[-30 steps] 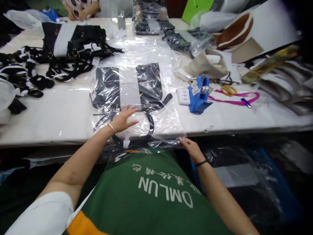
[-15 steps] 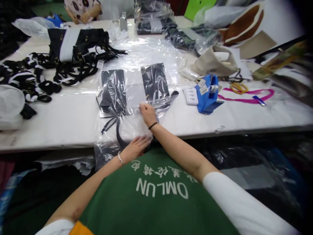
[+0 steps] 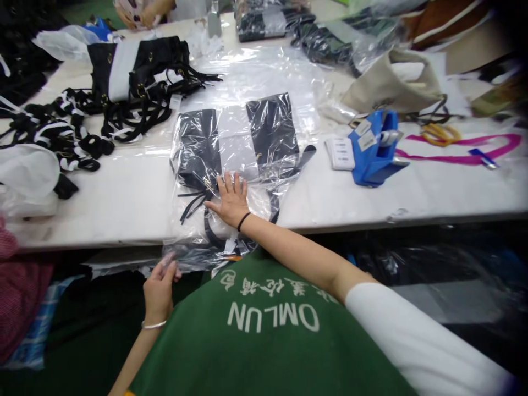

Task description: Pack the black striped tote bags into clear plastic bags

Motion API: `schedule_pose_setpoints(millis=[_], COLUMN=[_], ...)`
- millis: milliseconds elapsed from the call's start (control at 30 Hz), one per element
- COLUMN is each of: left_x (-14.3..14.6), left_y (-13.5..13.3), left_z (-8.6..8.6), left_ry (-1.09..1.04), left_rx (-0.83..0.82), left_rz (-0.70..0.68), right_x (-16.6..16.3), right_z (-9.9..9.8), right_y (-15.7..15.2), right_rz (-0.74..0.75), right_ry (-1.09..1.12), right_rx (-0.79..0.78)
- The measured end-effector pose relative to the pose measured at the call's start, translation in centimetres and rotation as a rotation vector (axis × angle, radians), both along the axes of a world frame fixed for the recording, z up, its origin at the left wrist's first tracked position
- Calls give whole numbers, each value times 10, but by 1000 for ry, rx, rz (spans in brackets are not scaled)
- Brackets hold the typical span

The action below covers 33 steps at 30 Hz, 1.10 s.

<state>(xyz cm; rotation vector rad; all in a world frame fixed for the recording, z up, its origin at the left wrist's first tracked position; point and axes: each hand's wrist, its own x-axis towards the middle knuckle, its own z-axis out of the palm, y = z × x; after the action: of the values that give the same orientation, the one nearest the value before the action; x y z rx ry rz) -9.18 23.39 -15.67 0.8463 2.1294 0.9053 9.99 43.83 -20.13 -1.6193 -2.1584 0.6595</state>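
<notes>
A black bag [image 3: 272,129] with a white paper band [image 3: 237,140] round its middle lies inside a clear plastic bag [image 3: 193,231] at the table's front edge. Its black straps trail toward me under the film. My right hand [image 3: 231,201] presses flat on the plastic just below the band, fingers spread. At the near left corner my left hand [image 3: 163,275] pinches the plastic's edge between thumb and fingers. The plastic's open-looking near end hangs over the table edge.
A blue tape dispenser [image 3: 373,148] and a stack of white labels [image 3: 340,153] stand to the right, near a pink ribbon [image 3: 449,159] and yellow-handled scissors [image 3: 440,133]. More black bags [image 3: 160,60] with straps lie left. Another person's hands [image 3: 144,15] show at the far side.
My right hand has gone from curled fingers at the band to a flat spread palm slightly lower left. My left hand has moved left and down to the plastic's corner and closed on it.
</notes>
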Motion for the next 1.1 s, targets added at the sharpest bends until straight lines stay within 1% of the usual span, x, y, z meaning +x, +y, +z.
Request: schedule_pose_setpoints(millis=[67,100,133,200,233,300,367,467,500,567,633,667,700,733,800,833,867,933,1000,1067,1100], left_x=[9,14,21,38,47,66,83,100,104,108,108,107,105,104,101,101,101,102,101,95,91], left_y=[-2,-1,4,23,39,80,128,195,211,235,247,250,254,259,270,277,284,296,301,300,297], left_z=[30,47,62,87,96,103,99,80,72,59,49,45,41,36,27,21,15,6,1,1,1], left_ry=[181,253,289,250,206,154,162,147,144,113,23,-25,-45,-15,184,314,437,606,670,661,636], left_rx=[105,168,232,334,358,348,286,141,88,-12,-79,-81,-56,-5,98,123,127,99,86,84,83], left_rz=[-25,-81,-167,-413,-554,-786,-899,-952,-961,-990,-1027,-1028,-1012,-979,-905,-897,-918,-1020,-1116,-1159,-1164], right_x=[-6,-8,-9,-7,-3,10,27,50,54,57,55,53,52,50,49,48,49,51,56,63,67], right_z=[1,1,1,-1,-1,-2,-3,-4,-6,-10,-15,-18,-20,-22,-25,-26,-26,-27,-27,-25,-23], right_y=[-1,-1,0,2,3,8,12,14,14,12,10,10,10,11,12,13,13,11,6,-1,-3], right_rz=[24,31,34,44,50,79,125,171,186,204,189,164,143,132,133,136,135,133,147,159,150], right_ry=[-15,-12,-2,44,87,220,401,603,626,629,642,669,700,731,773,783,792,833,874,864,826], right_rx=[-18,-26,-31,-36,-39,-70,-122,-166,-160,-140,-126,-124,-123,-121,-116,-118,-129,-169,-193,-174,-147])
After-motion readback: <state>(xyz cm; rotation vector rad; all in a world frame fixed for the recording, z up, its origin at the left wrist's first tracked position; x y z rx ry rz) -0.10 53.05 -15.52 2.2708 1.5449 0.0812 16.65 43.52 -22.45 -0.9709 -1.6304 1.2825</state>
